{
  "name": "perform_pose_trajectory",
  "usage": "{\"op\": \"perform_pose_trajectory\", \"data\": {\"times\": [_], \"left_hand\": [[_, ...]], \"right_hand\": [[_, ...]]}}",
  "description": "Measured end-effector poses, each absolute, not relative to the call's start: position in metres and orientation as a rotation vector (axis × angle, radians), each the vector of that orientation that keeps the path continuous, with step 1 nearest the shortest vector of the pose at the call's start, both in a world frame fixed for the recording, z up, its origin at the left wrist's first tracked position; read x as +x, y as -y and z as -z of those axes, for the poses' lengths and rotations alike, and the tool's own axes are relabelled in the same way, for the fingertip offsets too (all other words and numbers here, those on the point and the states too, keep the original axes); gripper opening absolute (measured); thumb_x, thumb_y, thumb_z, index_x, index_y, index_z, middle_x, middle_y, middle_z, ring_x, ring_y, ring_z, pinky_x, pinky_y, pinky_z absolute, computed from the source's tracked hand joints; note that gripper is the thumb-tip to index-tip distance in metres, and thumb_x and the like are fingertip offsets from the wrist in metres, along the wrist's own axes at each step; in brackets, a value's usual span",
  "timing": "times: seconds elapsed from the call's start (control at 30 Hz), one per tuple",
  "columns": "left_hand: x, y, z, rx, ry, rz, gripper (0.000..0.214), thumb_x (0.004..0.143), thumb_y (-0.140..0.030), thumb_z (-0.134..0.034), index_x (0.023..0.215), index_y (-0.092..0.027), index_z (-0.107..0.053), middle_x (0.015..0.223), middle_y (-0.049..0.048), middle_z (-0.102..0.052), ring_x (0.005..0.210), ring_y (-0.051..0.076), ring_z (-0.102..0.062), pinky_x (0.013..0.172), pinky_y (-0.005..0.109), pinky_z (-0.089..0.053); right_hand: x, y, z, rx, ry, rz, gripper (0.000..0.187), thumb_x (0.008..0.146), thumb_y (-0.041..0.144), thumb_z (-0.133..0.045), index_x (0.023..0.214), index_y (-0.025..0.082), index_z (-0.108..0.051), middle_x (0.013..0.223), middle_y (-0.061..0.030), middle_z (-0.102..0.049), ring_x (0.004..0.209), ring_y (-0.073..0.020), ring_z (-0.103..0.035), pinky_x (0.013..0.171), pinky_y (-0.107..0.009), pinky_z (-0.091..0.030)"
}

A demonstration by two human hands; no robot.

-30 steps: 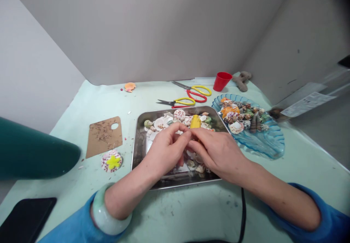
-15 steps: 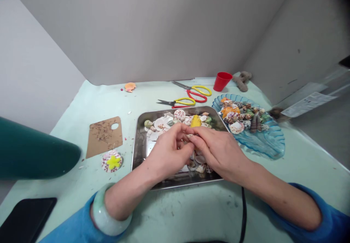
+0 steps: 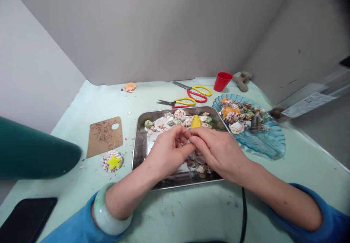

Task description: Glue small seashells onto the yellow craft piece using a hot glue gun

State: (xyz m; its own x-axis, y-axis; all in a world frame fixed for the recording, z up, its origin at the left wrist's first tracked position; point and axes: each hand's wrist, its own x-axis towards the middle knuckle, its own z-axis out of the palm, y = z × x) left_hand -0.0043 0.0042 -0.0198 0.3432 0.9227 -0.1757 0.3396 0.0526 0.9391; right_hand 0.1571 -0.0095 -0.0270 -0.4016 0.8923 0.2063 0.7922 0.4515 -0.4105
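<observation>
My left hand (image 3: 172, 147) and my right hand (image 3: 218, 146) meet over a metal tray (image 3: 139, 144), fingertips pinched together. Between them is a small shell (image 3: 189, 141), pale and mostly hidden by the fingers; which hand bears it more I cannot tell. White and speckled shells (image 3: 164, 122) lie in the tray's far part, with a yellow piece (image 3: 196, 121) among them. More shells (image 3: 201, 167) sit under my right hand, partly covered by it.
Behind the tray lie two pairs of scissors (image 3: 177, 102) and a red cup (image 3: 222, 81). A blue scalloped dish (image 3: 262, 144) of shells stands right. Leftward are brown card (image 3: 104, 137), a shell with a yellow flower (image 3: 113, 161), a dark green cylinder (image 3: 35, 150) and a black flat object (image 3: 28, 217).
My fingers have shifted slightly around the small shell, which shows less now. Both hands stay over the tray; the other things have not moved.
</observation>
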Motion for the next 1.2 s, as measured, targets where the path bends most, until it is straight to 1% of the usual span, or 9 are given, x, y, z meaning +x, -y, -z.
{"op": "perform_pose_trajectory", "data": {"times": [0.17, 0.33, 0.57, 0.97, 1.2], "left_hand": [[-0.0051, -0.0037, 0.0162, 1.535, -1.249, -0.599, 0.01, 0.073, -0.026, -0.058, 0.079, -0.019, -0.055, 0.058, -0.0047, -0.055, 0.049, 0.009, -0.049, 0.046, 0.019, -0.036], [-0.0049, -0.0031, 0.0157, 1.512, -1.262, -0.603, 0.011, 0.073, -0.027, -0.059, 0.08, -0.019, -0.055, 0.059, -0.0042, -0.056, 0.048, 0.009, -0.049, 0.046, 0.019, -0.035], [-0.0052, -0.0028, 0.0197, 1.551, -1.292, -0.592, 0.012, 0.073, -0.028, -0.058, 0.081, -0.02, -0.055, 0.05, -0.005, -0.052, 0.044, 0.009, -0.046, 0.041, 0.018, -0.027], [-0.0049, -0.0028, 0.0181, 1.54, -1.328, -0.539, 0.013, 0.073, -0.03, -0.057, 0.082, -0.021, -0.055, 0.051, -0.0036, -0.053, 0.046, 0.01, -0.047, 0.042, 0.018, -0.03], [-0.0046, -0.0035, 0.0212, 1.555, -1.328, -0.53, 0.015, 0.074, -0.032, -0.057, 0.083, -0.021, -0.054, 0.052, -0.0031, -0.055, 0.047, 0.011, -0.048, 0.043, 0.019, -0.032]], "right_hand": [[0.1567, 0.0088, 0.0269, -1.41, 2.335, -0.353, 0.032, 0.096, 0.033, -0.031, 0.095, 0.017, -0.059, 0.083, -0.0045, -0.063, 0.074, -0.017, -0.057, 0.067, -0.028, -0.039], [0.1557, 0.0083, 0.0273, -1.414, 2.337, -0.364, 0.033, 0.097, 0.034, -0.03, 0.095, 0.017, -0.059, 0.084, -0.0053, -0.064, 0.076, -0.0172, -0.058, 0.069, -0.028, -0.04], [0.1555, 0.0093, 0.0275, -1.427, 2.325, -0.342, 0.031, 0.096, 0.033, -0.033, 0.095, 0.017, -0.06, 0.081, -0.0056, -0.065, 0.075, -0.0175, -0.059, 0.068, -0.028, -0.041], [0.1547, 0.0097, 0.028, -1.452, 2.318, -0.363, 0.032, 0.096, 0.035, -0.032, 0.098, 0.018, -0.06, 0.085, -0.0051, -0.065, 0.078, -0.0181, -0.059, 0.07, -0.029, -0.04], [0.1561, 0.01, 0.0271, -1.432, 2.318, -0.347, 0.034, 0.096, 0.035, -0.031, 0.096, 0.018, -0.06, 0.084, -0.0048, -0.064, 0.074, -0.0169, -0.058, 0.067, -0.028, -0.039]]}}
